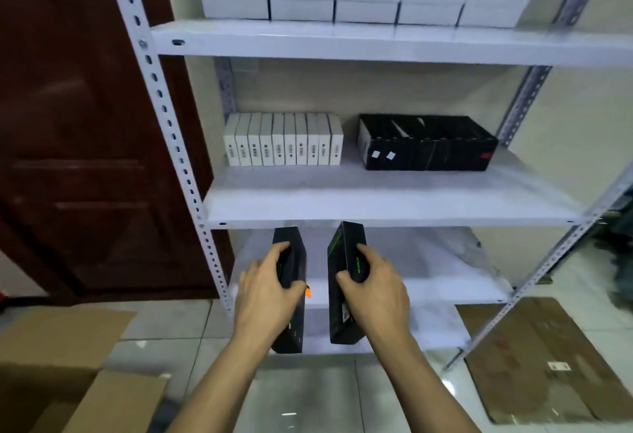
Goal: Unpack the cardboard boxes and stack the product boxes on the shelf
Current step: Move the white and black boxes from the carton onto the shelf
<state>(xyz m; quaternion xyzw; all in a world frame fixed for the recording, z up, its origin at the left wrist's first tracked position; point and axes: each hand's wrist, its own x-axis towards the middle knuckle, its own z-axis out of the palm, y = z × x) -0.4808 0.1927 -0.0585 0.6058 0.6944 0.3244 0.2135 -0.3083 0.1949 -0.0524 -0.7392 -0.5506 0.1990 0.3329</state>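
Two black boxes held up in front of the rack, one in each hand, just below the front edge of the middle shelf [376, 217]. Left hand [267, 290] curled round the left box [291, 326], fingers over its far side, thumb across the near face by a small orange tag; right hand [373, 282] curled round the right box [342, 316], thumb on the green-lettered face. Each grip closed about mid-length, so box sticks out both above and below the fist. Long axes running near vertical in view, top ends pointing toward the shelf edge, the two boxes side by side and apart, tilted slightly toward each other. Likely target: the black stack [428, 143] on the middle shelf, up and to the right, nearer the right hand; white boxes [284, 143] standing in a row further left. Bare shelf in front of and between both groups. Probably a lift over the edge and a turn to match the stack's lie needed before setting down. Open carton [68, 364] at lower left, flattened cardboard [541, 357] on the floor at right.
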